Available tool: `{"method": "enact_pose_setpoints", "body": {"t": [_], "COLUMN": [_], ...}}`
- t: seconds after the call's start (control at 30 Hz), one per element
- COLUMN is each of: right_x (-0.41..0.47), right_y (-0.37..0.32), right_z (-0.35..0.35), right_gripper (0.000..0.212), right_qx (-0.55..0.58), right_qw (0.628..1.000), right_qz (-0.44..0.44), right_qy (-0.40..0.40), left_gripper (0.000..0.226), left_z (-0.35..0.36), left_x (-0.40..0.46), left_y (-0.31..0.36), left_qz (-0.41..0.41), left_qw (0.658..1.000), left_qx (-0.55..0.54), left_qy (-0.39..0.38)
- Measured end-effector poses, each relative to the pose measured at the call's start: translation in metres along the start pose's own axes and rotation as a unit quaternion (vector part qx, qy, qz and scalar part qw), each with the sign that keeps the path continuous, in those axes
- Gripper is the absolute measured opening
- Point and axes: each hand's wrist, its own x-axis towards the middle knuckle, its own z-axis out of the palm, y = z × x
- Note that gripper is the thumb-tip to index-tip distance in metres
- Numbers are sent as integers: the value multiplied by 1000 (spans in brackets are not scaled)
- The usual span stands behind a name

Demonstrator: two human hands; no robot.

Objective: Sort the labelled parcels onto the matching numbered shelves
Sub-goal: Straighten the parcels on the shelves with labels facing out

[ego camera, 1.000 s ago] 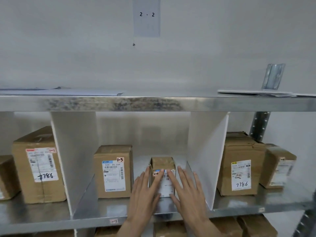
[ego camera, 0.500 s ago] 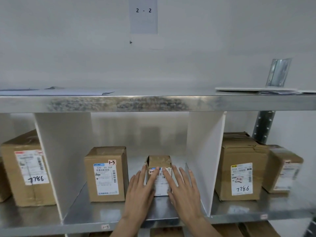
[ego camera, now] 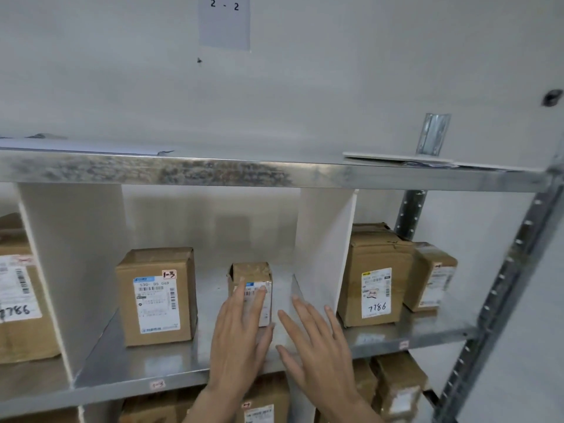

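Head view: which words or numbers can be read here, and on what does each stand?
"2 - 2": grey paper sign on the wall.
"1-3": small tag on the tall brown cardboard box; its white label reads "530- 05 069".
"1-3": sticker on the metal shelf edge.
"7786": handwritten, right brown box label.
"7786": left edge box label.
Remaining print: too blurred.

On the shelf, a small parcel stands right of a larger box, between two dividers.
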Motion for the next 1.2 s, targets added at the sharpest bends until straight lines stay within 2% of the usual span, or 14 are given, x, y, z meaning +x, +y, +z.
{"method": "enact_pose_setpoints", "body": {"t": [0.1,0.17,0.27,0.43,0.67,0.77,1.0,1.2], "right_x": [-26,-40,-53,-69,-67,-58,-37,-26], "right_y": [15,33,70,145,239,263,271,268], "right_z": [-18,-31,-47,-57,-37,-24,9,32], "right_gripper": [44,45,46,56,72,95,122,130], "right_qx": [-4,-13,-27,-41,-42,-29,14,25], "right_qw": [998,995,993,991,993,993,991,991], "right_qz": [-1,15,41,97,109,112,99,91], "right_qy": [68,94,105,78,18,-21,-86,-99], "left_gripper": [57,52,57,67,82,88,108,109], "left_z": [10,19,33,63,124,145,168,178], "left_x": [-11,-15,-13,7,39,49,51,55], "left_y": [28,49,80,130,185,186,182,171], "left_qz": [76,112,120,133,91,36,-12,-73], "left_qw": [995,990,988,986,990,998,998,996], "left_qx": [-45,-67,-90,-99,-93,-33,54,12], "left_qy": [46,54,38,-18,-45,-38,-29,-52]}}
